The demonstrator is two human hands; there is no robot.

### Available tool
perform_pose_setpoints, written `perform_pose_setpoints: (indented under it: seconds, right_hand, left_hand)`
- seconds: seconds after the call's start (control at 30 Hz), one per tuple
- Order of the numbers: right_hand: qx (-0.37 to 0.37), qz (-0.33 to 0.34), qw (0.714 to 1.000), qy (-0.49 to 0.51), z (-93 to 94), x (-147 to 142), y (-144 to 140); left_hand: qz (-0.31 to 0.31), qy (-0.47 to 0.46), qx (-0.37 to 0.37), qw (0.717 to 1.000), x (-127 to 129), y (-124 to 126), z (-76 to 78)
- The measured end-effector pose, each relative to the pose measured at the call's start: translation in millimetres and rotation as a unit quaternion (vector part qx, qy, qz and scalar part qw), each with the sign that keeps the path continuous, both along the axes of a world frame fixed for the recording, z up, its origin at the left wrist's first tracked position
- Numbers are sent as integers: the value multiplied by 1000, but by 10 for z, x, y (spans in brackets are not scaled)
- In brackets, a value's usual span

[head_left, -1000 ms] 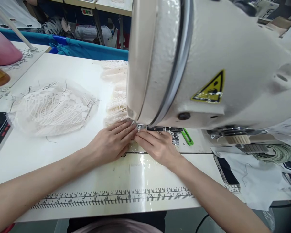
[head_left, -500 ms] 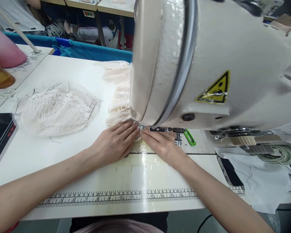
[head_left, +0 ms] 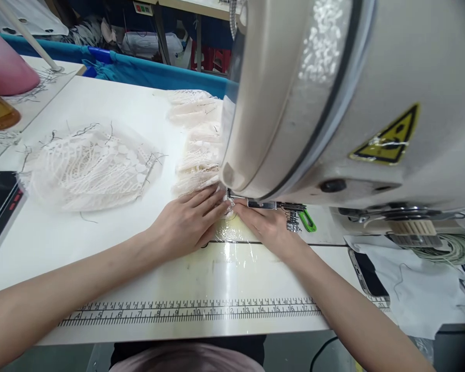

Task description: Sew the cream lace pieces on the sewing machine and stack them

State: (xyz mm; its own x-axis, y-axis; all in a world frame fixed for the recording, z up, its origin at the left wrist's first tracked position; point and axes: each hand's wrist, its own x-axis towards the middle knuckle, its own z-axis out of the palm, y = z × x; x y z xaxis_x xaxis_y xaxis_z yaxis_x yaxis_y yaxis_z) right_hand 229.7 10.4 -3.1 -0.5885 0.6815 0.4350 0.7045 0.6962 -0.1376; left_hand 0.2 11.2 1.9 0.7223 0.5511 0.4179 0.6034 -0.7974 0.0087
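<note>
A gathered strip of pale lace fabric runs from the back of the table to the needle area of a large cream sewing machine. My left hand lies over its near end, fingers close together and the thumb mostly hidden, closed on the lace. From the other side, my right hand reaches under the machine head with its fingertips pinched at the lace edge beside the presser foot. The machine partly covers those fingers. Another bunched lace piece, with dark loose threads, lies to the left.
A printed ruler follows the table's front edge. Green-handled snips lie right of the needle area. Farther right are a phone and white cloth. A black panel, pink cone and blue cloth border the left and back.
The view has shifted slightly, so the machine appears farther right and larger. Both hands stay at the needle area with the lace; a little more of the lace edge shows between their fingertips.
</note>
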Motion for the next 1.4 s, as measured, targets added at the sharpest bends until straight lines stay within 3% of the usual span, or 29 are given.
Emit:
perform_pose_setpoints:
  seconds: [0.17, 0.37, 0.83, 1.4]
  right_hand:
    - [-11, -12, 1000, 12, -28, -11, 21]
    - [-28, -13, 999, 18, -60, 24, -55]
    - [0, -35, 999, 10, -40, -50, -105]
    - [-16, -69, 996, -61, -49, -78, -119]
  left_hand:
    - [11, 0, 1, 1000, 10, 1, -22]
    - [-39, 30, 39, 998, -31, -37, -49]
    - [-1, 6, 70, 998, -5, -41, 5]
    - [28, 12, 28, 999, 15, -36, -31]
